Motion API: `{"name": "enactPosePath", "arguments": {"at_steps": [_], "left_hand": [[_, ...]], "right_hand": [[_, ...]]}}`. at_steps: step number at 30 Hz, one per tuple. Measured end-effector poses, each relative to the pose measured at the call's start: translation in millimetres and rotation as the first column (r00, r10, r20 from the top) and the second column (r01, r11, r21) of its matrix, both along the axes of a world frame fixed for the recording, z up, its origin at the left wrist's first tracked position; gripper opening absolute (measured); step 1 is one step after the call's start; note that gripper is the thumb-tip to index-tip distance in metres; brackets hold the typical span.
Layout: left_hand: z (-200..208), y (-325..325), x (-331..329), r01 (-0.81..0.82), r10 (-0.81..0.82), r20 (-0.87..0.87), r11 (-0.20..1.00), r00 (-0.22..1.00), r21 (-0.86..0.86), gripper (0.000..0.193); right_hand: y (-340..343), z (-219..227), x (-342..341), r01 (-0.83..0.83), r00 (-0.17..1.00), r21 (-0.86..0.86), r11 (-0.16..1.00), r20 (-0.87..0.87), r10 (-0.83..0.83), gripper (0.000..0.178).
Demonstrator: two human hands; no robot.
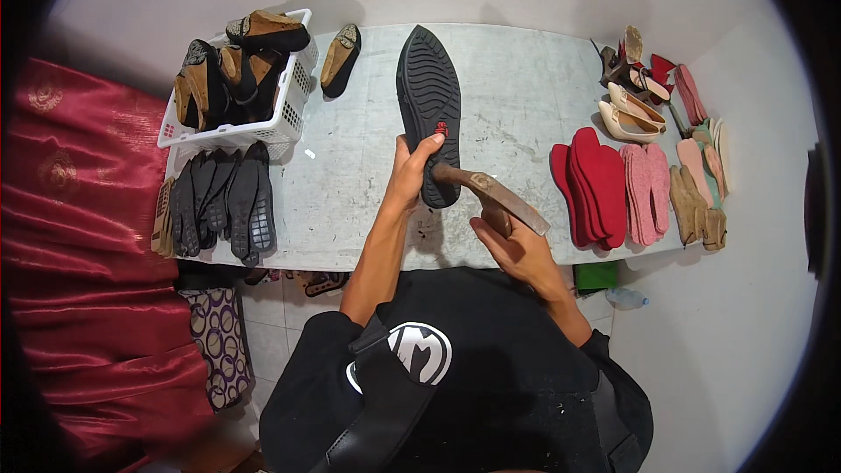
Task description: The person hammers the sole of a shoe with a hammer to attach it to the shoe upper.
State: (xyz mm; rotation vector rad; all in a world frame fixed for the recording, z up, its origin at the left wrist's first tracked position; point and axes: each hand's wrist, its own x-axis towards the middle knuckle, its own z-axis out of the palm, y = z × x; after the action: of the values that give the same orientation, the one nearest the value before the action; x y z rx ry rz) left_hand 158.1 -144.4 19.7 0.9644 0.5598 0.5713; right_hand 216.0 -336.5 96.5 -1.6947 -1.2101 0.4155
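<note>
Worktable (342, 184), pale, scuffed; black shoe sole (429, 79) and hammer (492, 191) held over it.
Left hand (408, 175): forearm raised forward, grasping the sole near its heel, thumb on the tread, toe pointing away. Right hand (519, 252): forearm slanted inward, gripping the hammer, its head at the heel. Left of left hand: white basket (289, 109). Right of right hand: red insoles (591, 193).

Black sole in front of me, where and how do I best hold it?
Probably at the narrow waist of the black sole, coming from the left, thumb over the tread, as the left hand grips it. The sole tapers there below its broad, pointed forepart, and the hammer reaches over the heel end from the right.
</note>
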Motion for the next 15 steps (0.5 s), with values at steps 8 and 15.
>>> {"name": "enactPosePath", "arguments": {"at_steps": [8,15], "left_hand": [[-4.2,-11.2,-3.9,0.005,0.001,-0.063,0.995,0.998,0.101,0.053],[-9.4,-18.4,-6.6,-0.002,0.008,-0.078,0.997,0.997,0.077,0.061]], "right_hand": [[-11.8,-16.2,-3.7,0.060,0.992,-0.001,0.998,-0.115,-0.060,0.028],[-18.2,-11.5,-5.1,0.093,0.959,-0.044,0.995,-0.265,-0.102,0.037]]}}
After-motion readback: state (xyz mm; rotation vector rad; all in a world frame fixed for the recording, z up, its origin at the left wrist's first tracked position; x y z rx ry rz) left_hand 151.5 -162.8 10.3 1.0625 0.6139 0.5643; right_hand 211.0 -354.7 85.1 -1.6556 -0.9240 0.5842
